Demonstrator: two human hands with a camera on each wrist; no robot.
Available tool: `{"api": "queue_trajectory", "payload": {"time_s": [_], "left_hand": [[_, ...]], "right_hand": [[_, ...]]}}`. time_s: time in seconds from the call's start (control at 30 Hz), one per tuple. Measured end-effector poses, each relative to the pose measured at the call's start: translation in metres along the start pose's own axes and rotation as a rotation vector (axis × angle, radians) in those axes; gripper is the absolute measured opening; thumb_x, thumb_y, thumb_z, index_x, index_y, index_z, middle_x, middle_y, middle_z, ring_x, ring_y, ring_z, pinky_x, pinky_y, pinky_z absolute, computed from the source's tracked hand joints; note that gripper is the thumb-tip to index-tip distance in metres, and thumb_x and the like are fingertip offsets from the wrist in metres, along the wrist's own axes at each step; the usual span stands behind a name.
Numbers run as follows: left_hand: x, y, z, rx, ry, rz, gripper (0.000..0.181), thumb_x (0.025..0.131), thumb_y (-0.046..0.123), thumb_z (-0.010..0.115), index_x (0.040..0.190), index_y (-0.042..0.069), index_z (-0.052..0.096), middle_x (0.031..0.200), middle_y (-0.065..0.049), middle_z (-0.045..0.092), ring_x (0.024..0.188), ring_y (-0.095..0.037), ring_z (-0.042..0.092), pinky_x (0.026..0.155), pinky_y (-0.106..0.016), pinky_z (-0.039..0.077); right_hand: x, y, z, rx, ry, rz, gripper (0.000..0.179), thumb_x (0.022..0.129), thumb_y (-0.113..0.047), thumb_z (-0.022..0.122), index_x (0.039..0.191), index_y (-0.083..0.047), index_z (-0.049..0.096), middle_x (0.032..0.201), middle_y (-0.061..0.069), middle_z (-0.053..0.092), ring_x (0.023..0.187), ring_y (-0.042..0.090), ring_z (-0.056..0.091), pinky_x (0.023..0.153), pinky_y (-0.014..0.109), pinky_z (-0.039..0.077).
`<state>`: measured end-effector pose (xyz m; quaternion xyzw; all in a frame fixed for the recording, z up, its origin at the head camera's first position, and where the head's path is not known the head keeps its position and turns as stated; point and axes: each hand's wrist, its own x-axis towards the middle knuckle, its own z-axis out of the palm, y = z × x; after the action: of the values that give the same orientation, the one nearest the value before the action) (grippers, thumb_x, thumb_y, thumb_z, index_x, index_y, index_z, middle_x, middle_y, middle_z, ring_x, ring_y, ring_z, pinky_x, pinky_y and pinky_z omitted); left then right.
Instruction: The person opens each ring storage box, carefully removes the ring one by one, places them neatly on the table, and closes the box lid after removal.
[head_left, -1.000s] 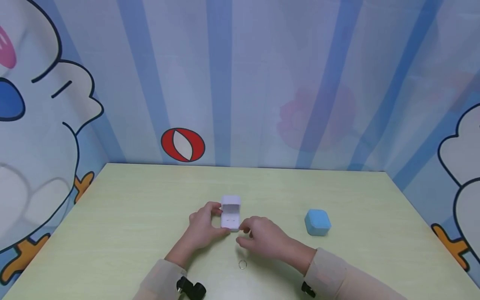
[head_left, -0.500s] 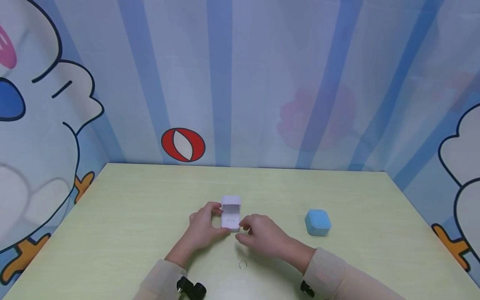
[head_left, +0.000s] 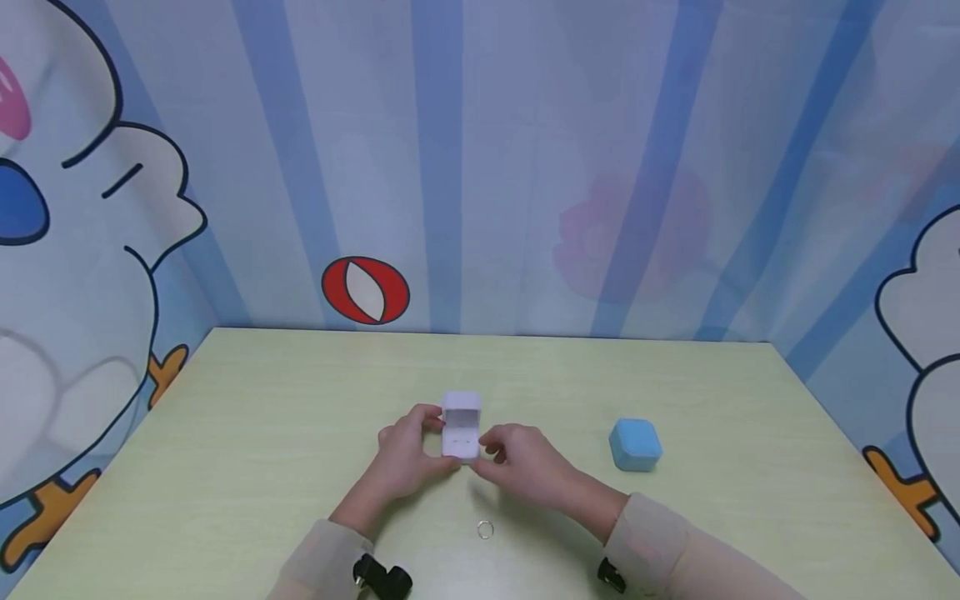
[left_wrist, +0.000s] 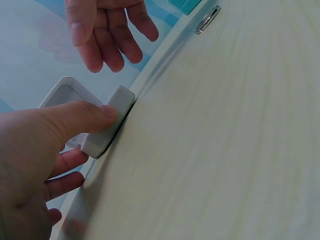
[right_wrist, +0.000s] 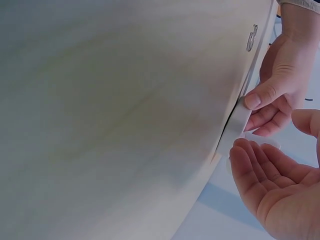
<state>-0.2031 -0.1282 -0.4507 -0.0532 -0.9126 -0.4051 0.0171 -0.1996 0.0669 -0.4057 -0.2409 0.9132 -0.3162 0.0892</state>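
Observation:
A small white ring box (head_left: 461,433) stands on the table with its lid raised. Its pale insert shows tiny marks, too small to make out. My left hand (head_left: 408,454) grips the box from the left, thumb pressed on the front and fingers at the side, as the left wrist view shows its thumb (left_wrist: 95,116). Close to the box's right side hovers my right hand (head_left: 528,467), fingers loosely curved and nothing between them; in the left wrist view this right hand (left_wrist: 112,35) appears apart from the box. A thin silver ring (head_left: 485,529) lies on the table in front.
To the right on the pale wooden table (head_left: 300,400) sits a light blue rounded box (head_left: 636,445). A striped blue cartoon curtain (head_left: 517,167) rises behind the table. Each wrist bears a black camera, such as the left wrist camera (head_left: 382,577).
My right hand has shifted slightly up and left, its thumb coming nearer the box's front corner. The left hand, the box and the ring have stayed in place.

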Motion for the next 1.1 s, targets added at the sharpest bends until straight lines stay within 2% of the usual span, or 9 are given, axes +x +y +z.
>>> {"api": "queue_trajectory", "payload": {"time_s": [0.17, 0.43, 0.8, 1.1], "left_hand": [[0.0, -0.001, 0.0, 0.007, 0.004, 0.007, 0.068, 0.07, 0.025, 0.084, 0.125, 0.006, 0.049, 0.113, -0.006, 0.066, 0.11, -0.025, 0.054, 0.1, -0.048, 0.024], [0.0, -0.001, 0.001, 0.012, -0.005, -0.015, 0.068, 0.071, 0.026, 0.083, 0.127, 0.008, 0.049, 0.115, -0.005, 0.065, 0.111, -0.025, 0.053, 0.099, -0.048, 0.024], [0.0, -0.002, 0.001, 0.009, -0.001, 0.005, 0.067, 0.071, 0.026, 0.083, 0.125, 0.007, 0.049, 0.113, -0.005, 0.065, 0.11, -0.025, 0.053, 0.099, -0.048, 0.024], [0.0, -0.001, 0.002, 0.0, -0.001, -0.022, 0.069, 0.071, 0.027, 0.083, 0.127, 0.009, 0.049, 0.114, -0.004, 0.065, 0.111, -0.025, 0.052, 0.101, -0.049, 0.024]], "right_hand": [[0.001, -0.001, -0.001, 0.035, 0.006, 0.033, 0.035, 0.086, -0.027, 0.068, 0.108, 0.0, 0.067, 0.096, 0.008, 0.07, 0.079, 0.011, 0.059, 0.069, 0.026, 0.052], [0.005, 0.001, 0.0, 0.05, 0.028, 0.03, 0.035, 0.086, -0.026, 0.067, 0.107, 0.002, 0.067, 0.095, 0.009, 0.069, 0.079, 0.012, 0.059, 0.068, 0.025, 0.052], [0.009, 0.004, -0.001, 0.082, 0.047, 0.061, 0.036, 0.086, -0.028, 0.068, 0.107, 0.002, 0.066, 0.093, 0.008, 0.068, 0.08, 0.014, 0.06, 0.068, 0.027, 0.051], [0.013, 0.007, 0.0, 0.139, 0.08, 0.083, 0.039, 0.087, -0.029, 0.066, 0.109, 0.003, 0.065, 0.092, 0.008, 0.069, 0.081, 0.014, 0.062, 0.068, 0.027, 0.052]]}}
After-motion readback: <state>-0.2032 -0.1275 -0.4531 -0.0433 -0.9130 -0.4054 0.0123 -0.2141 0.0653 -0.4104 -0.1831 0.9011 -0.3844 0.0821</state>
